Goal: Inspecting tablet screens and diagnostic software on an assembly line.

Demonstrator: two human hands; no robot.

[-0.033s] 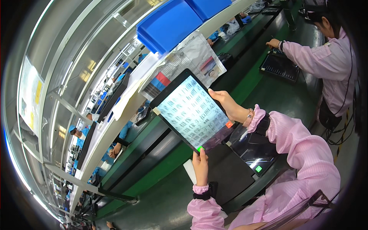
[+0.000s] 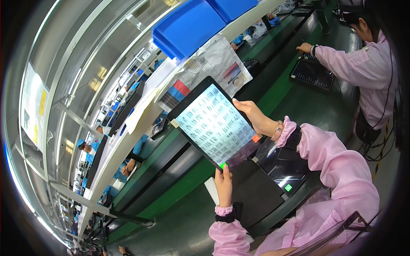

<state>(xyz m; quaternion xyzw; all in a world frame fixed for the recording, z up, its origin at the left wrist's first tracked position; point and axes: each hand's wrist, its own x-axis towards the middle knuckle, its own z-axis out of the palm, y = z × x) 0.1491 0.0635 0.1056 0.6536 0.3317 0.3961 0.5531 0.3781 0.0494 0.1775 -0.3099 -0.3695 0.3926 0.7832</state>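
A black-framed tablet [image 2: 217, 123] with a lit, pale blue screen covered in rows of dark marks is held up tilted between my hands. My left hand [image 2: 223, 187] pinches its lower corner, by a green sticker. With the thumb on the front, my right hand [image 2: 255, 118] grips the right edge; its other fingers are mostly hidden behind. A white strip-like object [image 2: 211, 190] shows beside my left hand; whether I hold it cannot be told. Below my right wrist, a second dark tablet-like panel [image 2: 282, 170] with a green sticker lies on the bench.
A dark mat [image 2: 256, 194] lies on the green bench [image 2: 175, 213]. Beyond the tablet are printed sheets [image 2: 226, 64] and blue bins [image 2: 188, 27] on a rail. At right, a co-worker in pink [image 2: 358, 68] handles another tablet [image 2: 311, 74]. Workers in blue sit across the line.
The dark marks on the lit screen look slightly different. My hands and the tablet stay in place.
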